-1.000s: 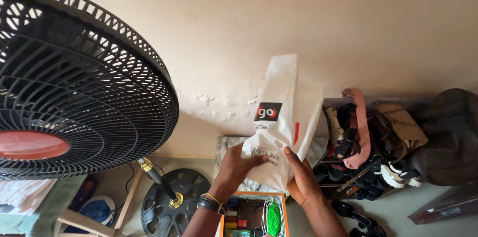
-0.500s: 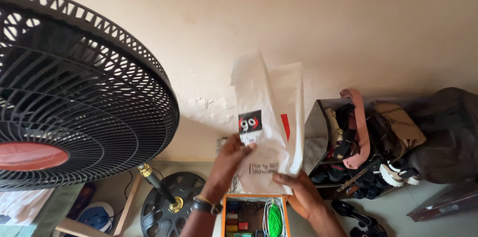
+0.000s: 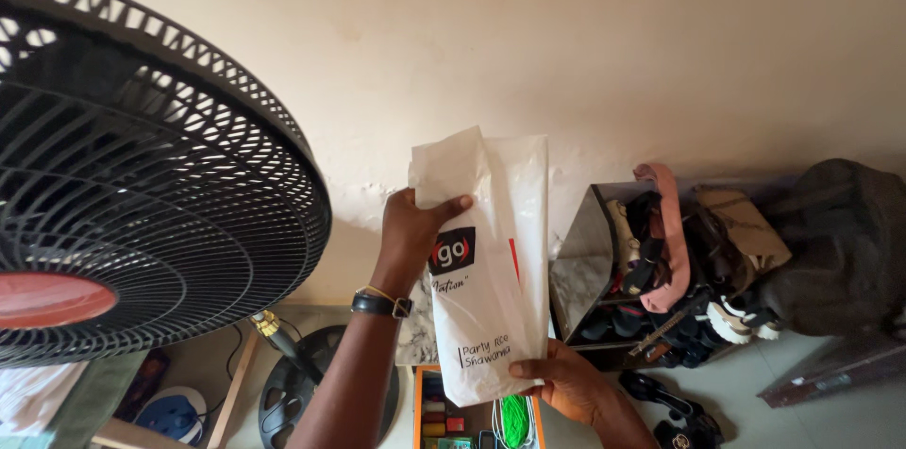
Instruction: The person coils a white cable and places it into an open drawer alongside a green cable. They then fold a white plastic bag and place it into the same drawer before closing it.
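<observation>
A white paper bag (image 3: 491,251) with a black and red logo and dark handwriting stands upright in the air in front of the beige wall. My left hand (image 3: 411,227) grips its upper left edge, thumb on the front near the top. My right hand (image 3: 557,383) holds its bottom right corner from below. A dark watch and a thin yellow band sit on my left wrist (image 3: 382,303). The bag hides part of the marbled slab behind it.
A large black fan grille (image 3: 142,185) with a red hub fills the left. Its round base (image 3: 283,392) lies on the floor. An orange box (image 3: 477,411) holding green and white cord sits below the bag. A shoe rack (image 3: 661,270) and a dark bag (image 3: 840,241) stand at right.
My left hand slid from the bag's lower middle up to its top edge. The bag shifted left and lower in view, and my right hand stayed under its bottom.
</observation>
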